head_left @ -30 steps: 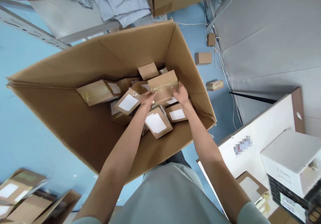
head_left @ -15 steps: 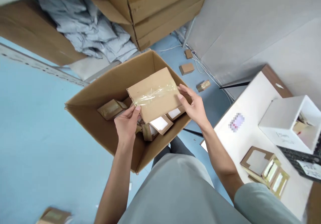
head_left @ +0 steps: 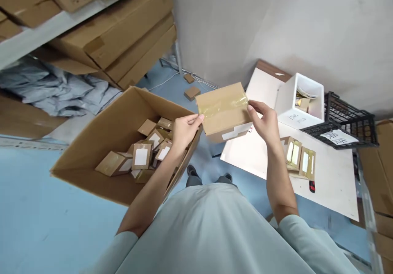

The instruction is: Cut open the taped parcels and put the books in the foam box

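Between my two hands is a taped cardboard box (head_left: 222,108), with clear tape along its top and a white label on its near side. My left hand (head_left: 186,131) pinches its left end, and my right hand (head_left: 264,120) grips the right end with thumb and fingers. The box is in the air between the big carton and the white table. To the left stands the large open carton (head_left: 82,151), holding several small parcels (head_left: 142,156), some with white labels. My left forearm crosses over the carton's right side and hides part of its contents.
The white table (head_left: 245,159) at right bears a white foam box (head_left: 299,102), a black crate (head_left: 350,122), taped parcels (head_left: 299,157) and a small red-black object (head_left: 312,186). Shelving (head_left: 55,28) with cartons and grey bags stands at upper left. Small boxes (head_left: 192,93) lie on the floor.
Both hands have lifted the box out from over the large carton and carried it right, toward the white table. The view has turned right, showing more of the table and the black crate.
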A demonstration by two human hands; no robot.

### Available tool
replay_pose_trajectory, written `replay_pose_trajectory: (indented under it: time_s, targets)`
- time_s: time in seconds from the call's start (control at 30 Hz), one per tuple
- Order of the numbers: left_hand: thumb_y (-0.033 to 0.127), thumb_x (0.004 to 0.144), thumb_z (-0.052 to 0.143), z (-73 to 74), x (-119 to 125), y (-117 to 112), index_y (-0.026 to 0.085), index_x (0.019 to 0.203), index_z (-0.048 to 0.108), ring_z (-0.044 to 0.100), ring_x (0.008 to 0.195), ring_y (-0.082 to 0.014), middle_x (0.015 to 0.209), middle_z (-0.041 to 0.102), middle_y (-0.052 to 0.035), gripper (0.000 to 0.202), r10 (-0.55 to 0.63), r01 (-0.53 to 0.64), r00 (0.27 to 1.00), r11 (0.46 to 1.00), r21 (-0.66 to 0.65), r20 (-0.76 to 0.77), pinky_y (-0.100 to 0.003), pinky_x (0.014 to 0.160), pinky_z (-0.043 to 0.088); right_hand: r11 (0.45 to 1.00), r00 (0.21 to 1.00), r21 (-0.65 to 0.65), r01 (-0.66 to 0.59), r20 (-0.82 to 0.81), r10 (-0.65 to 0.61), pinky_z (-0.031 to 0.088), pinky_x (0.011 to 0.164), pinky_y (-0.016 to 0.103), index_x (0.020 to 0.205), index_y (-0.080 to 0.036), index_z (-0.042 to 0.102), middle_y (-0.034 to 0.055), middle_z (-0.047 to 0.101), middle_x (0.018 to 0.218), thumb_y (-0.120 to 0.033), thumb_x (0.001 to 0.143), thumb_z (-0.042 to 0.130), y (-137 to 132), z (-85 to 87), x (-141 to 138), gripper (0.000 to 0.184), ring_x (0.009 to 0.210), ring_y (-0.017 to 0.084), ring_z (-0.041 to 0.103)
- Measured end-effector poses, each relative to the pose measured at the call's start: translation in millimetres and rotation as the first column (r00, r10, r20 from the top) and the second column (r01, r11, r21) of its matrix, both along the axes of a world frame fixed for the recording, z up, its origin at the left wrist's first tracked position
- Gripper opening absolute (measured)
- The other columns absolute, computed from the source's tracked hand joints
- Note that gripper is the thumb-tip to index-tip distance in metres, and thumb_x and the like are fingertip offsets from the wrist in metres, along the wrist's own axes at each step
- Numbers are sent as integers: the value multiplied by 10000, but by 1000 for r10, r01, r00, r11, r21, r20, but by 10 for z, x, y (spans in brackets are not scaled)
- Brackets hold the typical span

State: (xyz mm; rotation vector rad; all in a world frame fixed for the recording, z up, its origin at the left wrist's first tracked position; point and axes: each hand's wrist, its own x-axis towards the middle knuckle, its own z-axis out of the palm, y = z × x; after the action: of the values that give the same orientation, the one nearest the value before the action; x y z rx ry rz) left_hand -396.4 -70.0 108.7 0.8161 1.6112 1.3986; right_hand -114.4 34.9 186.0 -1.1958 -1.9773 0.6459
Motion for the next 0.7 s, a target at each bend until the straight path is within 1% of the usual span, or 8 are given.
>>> replay_pose_trajectory:
  time_s: [0.07, 0.17, 0.27, 0.33, 0.4, 0.47, 0.57, 0.7]
  targets:
    - [622, 885, 925, -165, 434, 169, 147, 1224, 903, 864, 1126, -366, 1192, 892, -128, 584, -116, 116, 993, 992, -59, 0, -447, 929, 723, 996, 995, -31, 86, 47, -85, 620, 1172, 567, 1329, -206, 843, 160, 857, 1340, -659, 1101, 641, -50, -182, 498, 545, 1249, 352, 819]
    - [495, 957, 879, -450, 1138, 362, 172, 1164, 913, 864, 1157, -358, 1206, 888, -127, 385, -263, 248, 963, 953, -176, -64, -439, 982, 705, 971, 978, -142, 193, 111, -178, 624, 1167, 561, 1303, -200, 846, 168, 865, 1326, -628, 1079, 643, -153, -593, 1266, 524, 1242, 365, 824]
    - [410, 977, 847, -701, 1872, 460, 209, 1108, 922, 867, 1150, -355, 1205, 888, -106, 252, -381, 321, 907, 901, -292, -177, -420, 987, 690, 925, 970, -294, 240, 120, -213, 634, 1152, 546, 1286, -193, 843, 170, 871, 1304, -556, 1073, 615, -312, -1045, 2048, 478, 1228, 365, 831]
    - [393, 990, 820, -822, 2341, 485, 213, 1135, 921, 867, 1147, -352, 1193, 891, -97, 252, -434, 352, 877, 873, -337, -206, -415, 981, 684, 885, 963, -379, 270, 118, -243, 637, 1150, 542, 1297, -201, 838, 164, 870, 1315, -533, 1057, 629, -457, -1310, 2548, 461, 1239, 362, 828]
    - [398, 1007, 797, -902, 2762, 508, 219, 1208, 912, 864, 1158, -349, 1207, 890, -97, 293, -441, 352, 864, 875, -333, -245, -417, 986, 678, 849, 954, -436, 298, 99, -283, 629, 1170, 543, 1343, -213, 828, 161, 854, 1369, -542, 1040, 653, -614, -1518, 2998, 480, 1284, 361, 812]
    - [401, 1019, 785, -949, 3119, 553, 240, 1251, 906, 853, 1189, -356, 1224, 889, -96, 307, -428, 337, 844, 892, -302, -322, -434, 1015, 665, 835, 949, -460, 303, 63, -310, 606, 1208, 549, 1405, -212, 811, 168, 823, 1444, -560, 1034, 658, -750, -1661, 3373, 531, 1345, 366, 785]
    - [400, 1017, 779, -996, 3523, 677, 243, 1217, 910, 838, 1220, -368, 1223, 890, -106, 286, -436, 341, 819, 893, -294, -374, -462, 1044, 658, 839, 950, -464, 283, 12, -313, 563, 1269, 557, 1528, -211, 752, 165, 748, 1579, -574, 1048, 626, -853, -1769, 3770, 615, 1447, 365, 730]
    - [478, 957, 829, -1048, 3829, 862, 178, 1206, 891, 832, 1196, -337, 1258, 879, -138, 395, -417, 341, 886, 883, -323, -202, -432, 980, 700, 858, 955, -444, 259, -16, -297, 465, 1365, 549, 1625, -217, 684, 152, 660, 1691, -571, 1053, 633, -793, -1814, 4051, 675, 1589, 355, 614]
